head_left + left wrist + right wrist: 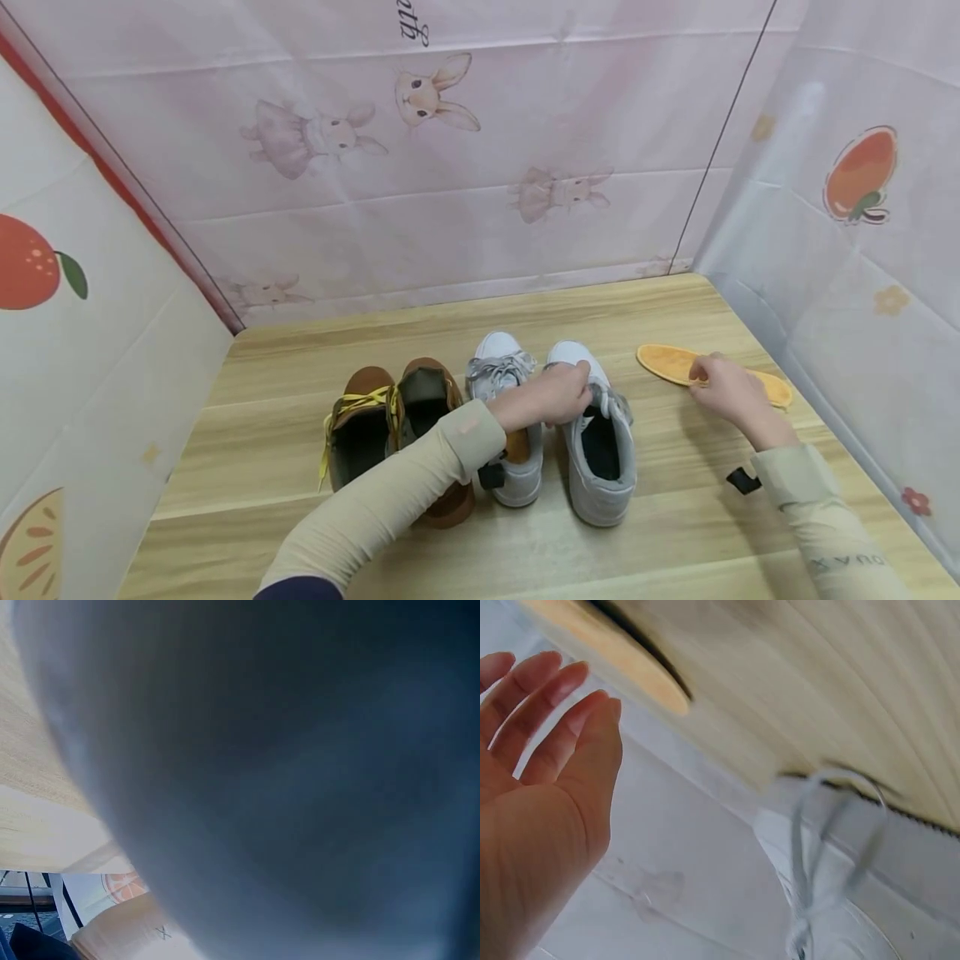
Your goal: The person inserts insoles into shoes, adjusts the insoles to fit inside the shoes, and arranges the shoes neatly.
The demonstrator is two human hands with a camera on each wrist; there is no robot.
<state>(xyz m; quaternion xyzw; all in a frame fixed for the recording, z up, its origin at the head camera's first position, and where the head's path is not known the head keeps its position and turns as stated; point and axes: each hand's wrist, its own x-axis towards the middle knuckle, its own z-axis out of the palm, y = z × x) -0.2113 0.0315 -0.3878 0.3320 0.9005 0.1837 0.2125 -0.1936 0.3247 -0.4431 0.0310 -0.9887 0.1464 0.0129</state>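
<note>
Curled over the upper of the right-hand white sneaker [602,492], my left hand [551,393] grips it near the tongue; the fingertips are partly hidden. That sneaker's inside looks dark. A second white sneaker [517,487], with an orange insole inside, stands beside it under my left wrist. My right hand [727,387] is over a loose orange insole [663,362] on the table. In the right wrist view its fingers are loosely bent, apart from the insole [641,671], and a sneaker with a loose lace [799,877] shows. A blurred close surface fills most of the left wrist view.
A pair of brown shoes [367,381] with yellow laces [363,400] stands left of the sneakers, partly behind my left sleeve. The wooden table [285,367] meets printed curtains [450,242] at the back and sides.
</note>
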